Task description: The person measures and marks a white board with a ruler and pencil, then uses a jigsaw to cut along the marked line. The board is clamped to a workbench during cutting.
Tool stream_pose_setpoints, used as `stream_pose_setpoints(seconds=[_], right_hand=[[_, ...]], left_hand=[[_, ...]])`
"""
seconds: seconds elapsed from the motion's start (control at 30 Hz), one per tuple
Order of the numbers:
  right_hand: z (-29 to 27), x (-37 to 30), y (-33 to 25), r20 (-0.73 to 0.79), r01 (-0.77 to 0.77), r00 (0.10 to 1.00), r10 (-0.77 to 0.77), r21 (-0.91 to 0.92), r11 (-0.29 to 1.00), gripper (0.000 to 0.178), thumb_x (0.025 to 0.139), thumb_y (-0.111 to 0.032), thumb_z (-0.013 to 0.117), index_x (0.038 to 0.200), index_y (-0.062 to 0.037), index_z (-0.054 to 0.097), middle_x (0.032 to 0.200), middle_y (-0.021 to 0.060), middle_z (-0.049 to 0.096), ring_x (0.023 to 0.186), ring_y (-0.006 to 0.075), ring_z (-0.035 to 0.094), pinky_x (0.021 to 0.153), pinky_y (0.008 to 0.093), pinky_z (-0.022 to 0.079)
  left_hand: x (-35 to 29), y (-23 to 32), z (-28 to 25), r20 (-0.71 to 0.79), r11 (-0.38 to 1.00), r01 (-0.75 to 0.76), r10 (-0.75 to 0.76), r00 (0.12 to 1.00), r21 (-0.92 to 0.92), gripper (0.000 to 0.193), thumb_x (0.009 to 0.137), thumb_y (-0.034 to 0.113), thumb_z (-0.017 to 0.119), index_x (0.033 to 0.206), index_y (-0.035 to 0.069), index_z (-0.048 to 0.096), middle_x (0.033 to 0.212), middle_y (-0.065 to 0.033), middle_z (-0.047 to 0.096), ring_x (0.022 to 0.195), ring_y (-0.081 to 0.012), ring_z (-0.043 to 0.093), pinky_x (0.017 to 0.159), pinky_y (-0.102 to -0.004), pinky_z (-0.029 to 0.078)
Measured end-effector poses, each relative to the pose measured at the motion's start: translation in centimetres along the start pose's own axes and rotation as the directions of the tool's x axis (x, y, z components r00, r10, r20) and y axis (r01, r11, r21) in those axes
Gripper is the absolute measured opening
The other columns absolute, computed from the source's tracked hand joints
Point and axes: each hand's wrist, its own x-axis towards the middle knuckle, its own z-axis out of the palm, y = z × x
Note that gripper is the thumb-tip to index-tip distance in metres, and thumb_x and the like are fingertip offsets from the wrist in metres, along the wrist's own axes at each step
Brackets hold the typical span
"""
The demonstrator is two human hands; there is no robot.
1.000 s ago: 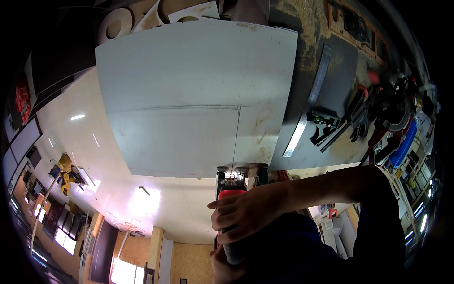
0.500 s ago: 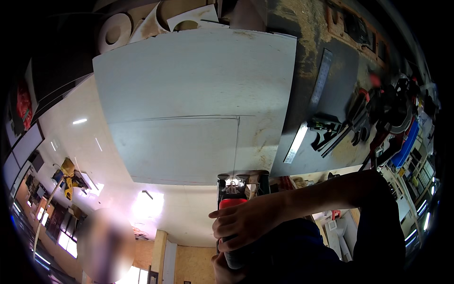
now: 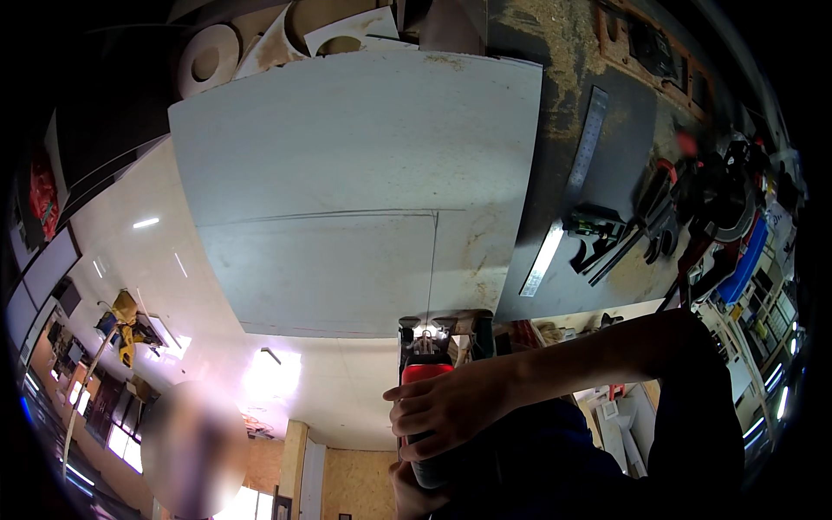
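A red and black jigsaw [image 3: 425,373] stands at the near edge of a large grey board [image 3: 347,147], its front end over the edge and a small light glowing there. My right hand [image 3: 451,407] lies across the top of the tool, fingers wrapped over the body from the right. Lower down, my left hand [image 3: 412,494] closes round the rear of the jigsaw; most of its fingers are hidden. A pencil line [image 3: 432,269] runs from the front of the tool up the board and meets a long crosswise line [image 3: 347,214]. The blade cannot be made out.
Right of the board lie a metal ruler [image 3: 586,143], a small green and black tool [image 3: 596,224] and several dark clamps [image 3: 728,204]. Sawdust [image 3: 542,35] covers the far bench top. Offcuts, one a ring [image 3: 227,52], sit behind the board. A pale panel [image 3: 199,251] spreads on the left.
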Motion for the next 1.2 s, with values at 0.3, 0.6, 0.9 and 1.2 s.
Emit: stream_pose_setpoints(seconds=[0.3, 0.6, 0.9, 1.2], right_hand=[[0.4, 0.1, -0.1, 0.003, -0.007, 1.000, 0.007, -0.020, 1.000, 0.079, 0.062, 0.004, 0.087, 0.128, -0.0186, 0.049, 0.120, 0.0053, 0.059, 0.123, 0.0289, 0.058, 0.113, 0.0547, 0.044], [0.1, 0.2, -0.2, 0.006, -0.012, 1.000, 0.012, -0.004, 1.000, 0.079, 0.061, 0.004, 0.087, 0.127, -0.0188, 0.049, 0.120, 0.0046, 0.058, 0.125, 0.0279, 0.057, 0.114, 0.0541, 0.043], [-0.2, 0.2, -0.2, 0.021, -0.006, 1.000, 0.006, -0.024, 1.000, 0.077, 0.063, 0.004, 0.087, 0.126, -0.0185, 0.049, 0.119, 0.0041, 0.059, 0.124, 0.0270, 0.057, 0.114, 0.0536, 0.043], [-0.2, 0.1, 0.0, 0.007, -0.015, 1.000, 0.015, 0.000, 1.000, 0.077, 0.064, 0.005, 0.086, 0.128, -0.0191, 0.048, 0.119, 0.0045, 0.059, 0.124, 0.0280, 0.058, 0.113, 0.0553, 0.043]], left_hand=[[0.0, -0.7, 0.0, 0.003, 0.999, 0.002, -0.002, 1.000, -0.047, 0.028, 0.069, 0.013, 0.074, 0.091, -0.002, 0.067, 0.075, -0.0086, 0.069, 0.066, -0.0149, 0.066, 0.062, -0.0327, 0.053], [0.5, -2.8, -0.3, -0.019, 0.978, -0.164, 0.168, 0.986, 0.127, 0.033, 0.065, 0.013, 0.079, 0.093, 0.000, 0.066, 0.074, -0.0096, 0.069, 0.070, -0.0176, 0.072, 0.064, -0.0306, 0.055], [0.4, -2.9, -0.2, -0.019, 0.981, -0.146, 0.149, 0.989, 0.126, 0.035, 0.065, 0.013, 0.079, 0.096, 0.001, 0.067, 0.075, -0.0106, 0.070, 0.070, -0.0207, 0.073, 0.065, -0.0314, 0.056], [0.2, -3.1, -0.7, 0.040, 0.989, -0.111, 0.108, 0.993, 0.097, 0.037, 0.064, 0.014, 0.078, 0.096, 0.000, 0.066, 0.076, -0.0097, 0.069, 0.067, -0.0198, 0.070, 0.063, -0.0322, 0.055]])
